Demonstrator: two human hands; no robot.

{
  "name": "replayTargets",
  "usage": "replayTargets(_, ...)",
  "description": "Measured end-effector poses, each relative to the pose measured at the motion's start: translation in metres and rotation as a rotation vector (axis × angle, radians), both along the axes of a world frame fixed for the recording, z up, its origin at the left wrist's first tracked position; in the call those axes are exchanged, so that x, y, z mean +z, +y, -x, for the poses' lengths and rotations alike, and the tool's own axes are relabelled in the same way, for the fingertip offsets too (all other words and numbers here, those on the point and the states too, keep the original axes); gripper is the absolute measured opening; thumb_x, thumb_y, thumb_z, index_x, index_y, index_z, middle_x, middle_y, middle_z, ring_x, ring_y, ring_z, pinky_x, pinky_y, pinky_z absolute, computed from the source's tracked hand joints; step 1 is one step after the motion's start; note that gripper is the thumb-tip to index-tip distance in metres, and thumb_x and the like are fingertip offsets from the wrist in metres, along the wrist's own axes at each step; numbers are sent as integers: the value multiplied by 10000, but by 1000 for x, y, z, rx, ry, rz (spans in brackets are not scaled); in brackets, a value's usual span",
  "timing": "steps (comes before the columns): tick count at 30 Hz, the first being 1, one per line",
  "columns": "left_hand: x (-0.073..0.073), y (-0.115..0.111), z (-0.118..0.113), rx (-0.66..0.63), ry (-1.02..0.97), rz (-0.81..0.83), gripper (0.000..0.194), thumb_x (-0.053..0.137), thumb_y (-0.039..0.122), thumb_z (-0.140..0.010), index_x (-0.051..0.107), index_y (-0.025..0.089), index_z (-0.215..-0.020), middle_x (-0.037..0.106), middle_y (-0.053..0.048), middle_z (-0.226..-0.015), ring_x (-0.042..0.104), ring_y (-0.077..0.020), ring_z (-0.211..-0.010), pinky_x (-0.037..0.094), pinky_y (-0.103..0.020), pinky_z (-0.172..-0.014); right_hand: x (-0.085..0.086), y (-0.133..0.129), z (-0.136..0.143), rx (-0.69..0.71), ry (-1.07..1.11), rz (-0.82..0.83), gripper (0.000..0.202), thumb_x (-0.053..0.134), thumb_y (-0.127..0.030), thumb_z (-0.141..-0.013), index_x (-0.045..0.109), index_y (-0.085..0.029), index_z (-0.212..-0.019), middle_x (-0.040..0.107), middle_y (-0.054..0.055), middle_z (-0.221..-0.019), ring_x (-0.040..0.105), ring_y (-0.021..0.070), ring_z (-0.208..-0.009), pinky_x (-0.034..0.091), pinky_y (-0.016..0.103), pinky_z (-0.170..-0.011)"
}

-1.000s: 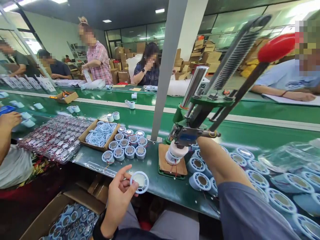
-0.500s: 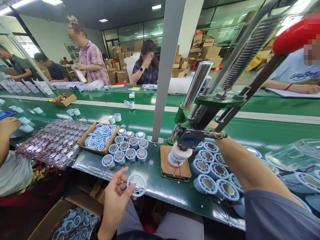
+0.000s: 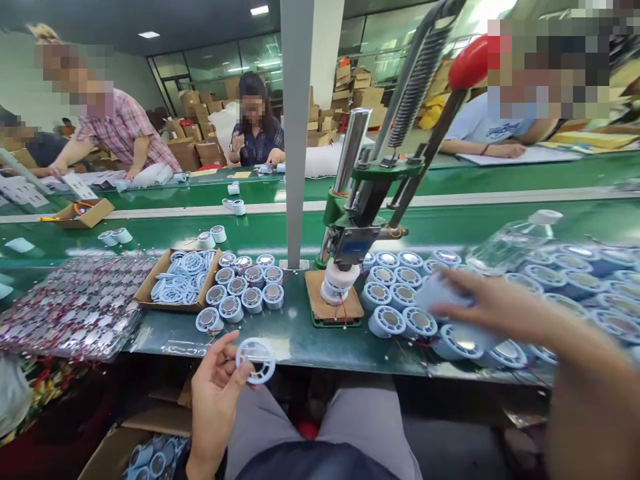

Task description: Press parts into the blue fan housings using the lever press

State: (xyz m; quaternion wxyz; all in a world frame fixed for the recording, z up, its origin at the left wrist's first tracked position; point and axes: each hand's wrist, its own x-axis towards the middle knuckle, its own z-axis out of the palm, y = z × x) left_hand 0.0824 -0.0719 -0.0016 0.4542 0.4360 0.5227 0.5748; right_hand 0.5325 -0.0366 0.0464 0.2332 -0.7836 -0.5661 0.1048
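Observation:
A light blue plastic ring (image 3: 255, 361) is pinched between the thumb and fingers of my left hand (image 3: 219, 383), in front of the bench edge. My right hand (image 3: 473, 300), blurred, reaches over the blue cylindrical parts on the right, its fingers around a pale blue cylinder (image 3: 440, 293). A hand press (image 3: 356, 243) with a red-tipped lever (image 3: 469, 62) stands in the middle. Its white head (image 3: 342, 272) rests on a blue part (image 3: 334, 290) with red wires, which sits on a brown pad (image 3: 315, 307).
Left of the press stand several blue cylinders (image 3: 231, 309), a carton of rings (image 3: 143, 297) and a stack of wired plates (image 3: 75, 300). A grey post (image 3: 299, 133) rises behind. A clear bottle (image 3: 515, 243) lies at right. A carton (image 3: 107, 443) sits low left.
My right hand has left the area behind the press and moved right, over the cylinders. The view has turned right. My left hand still holds the ring.

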Motion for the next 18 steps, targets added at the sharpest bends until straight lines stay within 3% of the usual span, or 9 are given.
replayTargets(1,-2,5,6,18,29,1,562,844,413,-687,662,190,-1170,609,0,-816,646,-150,-620,573,-226,-467,-12,-19,39,201,-42,148,655,827,-618,-647,711,-191,-1129,731,132,-885,670,175,-701,427,276,-625)
replayTargets(3,-7,13,18,57,71,5,573,844,430,-683,663,185,-1168,606,3,-824,639,-145,-625,589,-237,-488,-35,-36,123,515,-185,157,610,807,-556,-725,647,-263,-1236,721,77,-944,677,210,-802,469,283,-676)
replayTargets(5,-10,16,28,84,83,3,580,841,451,-677,666,178,-1158,610,3,-827,631,-141,-630,593,-238,-501,-51,-25,194,710,-313,83,634,803,-525,-742,614,-250,-1281,700,82,-948,672,241,-859,486,288,-698)
replayTargets(7,-14,12,36,103,79,10,584,840,462,-669,670,170,-1145,635,-9,-845,635,-145,-650,589,-230,-511,-60,2,240,814,-362,16,648,810,-496,-745,598,-257,-1309,680,96,-985,658,264,-942,502,297,-745)
replayTargets(11,-26,-13,48,193,37,58,594,858,475,-627,682,154,-1095,671,-28,-856,649,-157,-655,575,-219,-502,-74,42,268,909,-383,-130,778,803,-488,-760,472,-334,-1447,555,136,-1312,561,297,-1182,491,399,-957)
replayTargets(14,-38,-31,51,264,-24,117,636,876,500,-571,683,147,-1063,681,-29,-831,651,-163,-630,567,-225,-486,-95,32,264,740,-308,-400,780,771,-427,-801,427,-260,-1481,413,185,-1437,462,333,-1293,448,483,-1048)
replayTargets(18,-47,-33,39,210,-75,222,704,902,529,-458,691,134,-1001,709,-58,-822,673,-210,-653,561,-254,-460,-122,4,249,467,-105,-774,606,599,-213,-891,391,-249,-1459,443,151,-1383,466,274,-1292,466,461,-1051)
